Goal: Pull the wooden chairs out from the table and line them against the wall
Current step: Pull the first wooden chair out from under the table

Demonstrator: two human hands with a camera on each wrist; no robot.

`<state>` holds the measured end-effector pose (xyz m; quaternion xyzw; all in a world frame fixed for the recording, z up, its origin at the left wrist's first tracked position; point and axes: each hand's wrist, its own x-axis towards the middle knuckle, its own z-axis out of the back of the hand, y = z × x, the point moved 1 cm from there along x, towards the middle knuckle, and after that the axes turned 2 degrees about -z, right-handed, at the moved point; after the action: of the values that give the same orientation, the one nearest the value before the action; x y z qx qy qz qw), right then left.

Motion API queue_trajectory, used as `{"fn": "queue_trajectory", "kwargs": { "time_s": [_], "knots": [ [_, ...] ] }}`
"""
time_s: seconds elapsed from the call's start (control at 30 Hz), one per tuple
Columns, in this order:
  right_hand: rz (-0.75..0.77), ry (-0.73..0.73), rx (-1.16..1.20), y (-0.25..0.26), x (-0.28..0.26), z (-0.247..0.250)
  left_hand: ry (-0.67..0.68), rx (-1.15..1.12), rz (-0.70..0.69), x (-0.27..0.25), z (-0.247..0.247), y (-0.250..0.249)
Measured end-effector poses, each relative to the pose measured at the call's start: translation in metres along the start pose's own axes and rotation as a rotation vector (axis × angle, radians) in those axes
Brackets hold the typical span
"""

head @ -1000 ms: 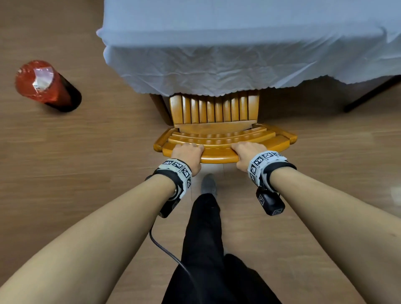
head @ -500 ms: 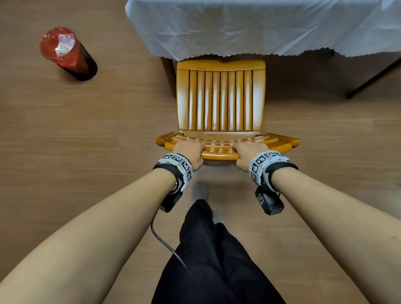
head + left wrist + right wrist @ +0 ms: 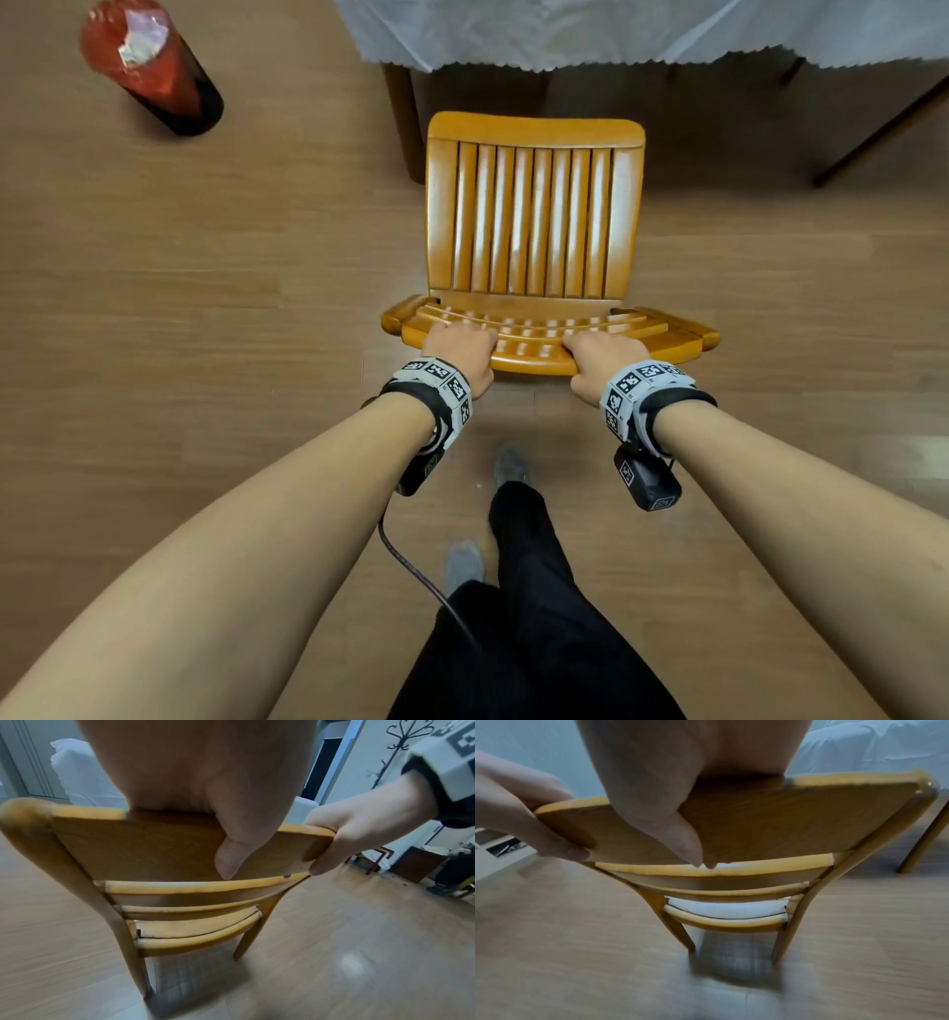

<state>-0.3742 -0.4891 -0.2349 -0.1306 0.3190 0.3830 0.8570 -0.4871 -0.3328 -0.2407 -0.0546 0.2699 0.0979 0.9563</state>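
Both hands are clamped on the wooden chair's (image 3: 534,216) top rail, left hand (image 3: 462,354) near its left end, right hand (image 3: 601,362) toward the right, thumbs down the back. The chair stands on the floor (image 3: 205,308), its seat clear of the white tablecloth (image 3: 565,31).

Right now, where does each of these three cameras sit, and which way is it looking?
Head: on the head, looking down at the chair, floor, both forearms, legs.
Left wrist: behind the left hand, facing the chair's top rail; the right hand shows too.
Right wrist: behind the right hand, facing the same rail; the left hand shows.
Shared: all see both hands gripping the chair.
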Motion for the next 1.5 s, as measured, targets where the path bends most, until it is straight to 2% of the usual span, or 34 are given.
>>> {"fn": "queue_trajectory", "kwargs": {
  "time_s": [0.47,0.7,1.07,1.5],
  "knots": [
    [0.057,0.005,0.057,0.051,-0.100,-0.131,0.026,0.104,-0.056,-0.107,-0.116,-0.040],
    [0.056,-0.042,0.075,0.066,-0.144,-0.173,0.050,0.140,-0.118,-0.151,-0.145,-0.056],
    [0.030,0.024,0.048,0.059,-0.165,-0.158,0.057,0.101,-0.159,-0.167,-0.127,-0.067],
    [0.000,0.049,0.044,0.031,-0.108,-0.081,0.081,-0.015,-0.089,-0.106,-0.052,-0.039]
  ]
}}
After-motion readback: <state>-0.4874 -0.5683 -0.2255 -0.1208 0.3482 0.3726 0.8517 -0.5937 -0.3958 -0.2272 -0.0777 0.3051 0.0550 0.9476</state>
